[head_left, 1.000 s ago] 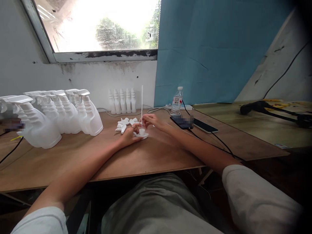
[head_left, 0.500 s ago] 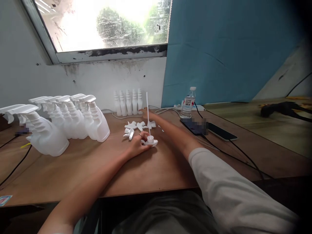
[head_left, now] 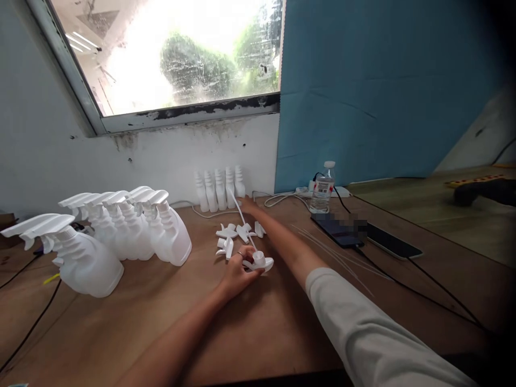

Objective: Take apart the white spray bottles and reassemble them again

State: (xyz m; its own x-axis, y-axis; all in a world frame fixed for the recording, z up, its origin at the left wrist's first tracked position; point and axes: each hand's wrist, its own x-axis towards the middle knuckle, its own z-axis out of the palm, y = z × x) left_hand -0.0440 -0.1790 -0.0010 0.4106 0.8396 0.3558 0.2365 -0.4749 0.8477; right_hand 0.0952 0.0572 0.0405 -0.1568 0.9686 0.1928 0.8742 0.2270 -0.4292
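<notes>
Pinched in the fingers of my left hand (head_left: 242, 271) is a white trigger spray head (head_left: 258, 260), lying upside down on the table with its collar facing up. A thin white dip tube (head_left: 237, 208) rises from the collar and leans to the left. My right hand (head_left: 248, 206) reaches to the back of the table, with its fingers closed against the lower part of the rightmost white bottle (head_left: 239, 181); its fingertips are partly hidden. That bottle stands upright in a row with several others (head_left: 220, 191). Several loose spray heads (head_left: 227, 231) lie between my hands and the row.
At left stand several white spray bottles (head_left: 173, 236) with heads fitted. Thin loose tubes (head_left: 334, 252) lie right of my right forearm. Beyond are a water bottle (head_left: 322, 191), two phones (head_left: 389, 240) and cables. The wall and window (head_left: 189, 107) rise behind the table.
The view has tilted upward, so everything sits lower in the picture. The dip tube, nearly vertical before, now leans left. My right hand has moved slightly closer around the rightmost bottle.
</notes>
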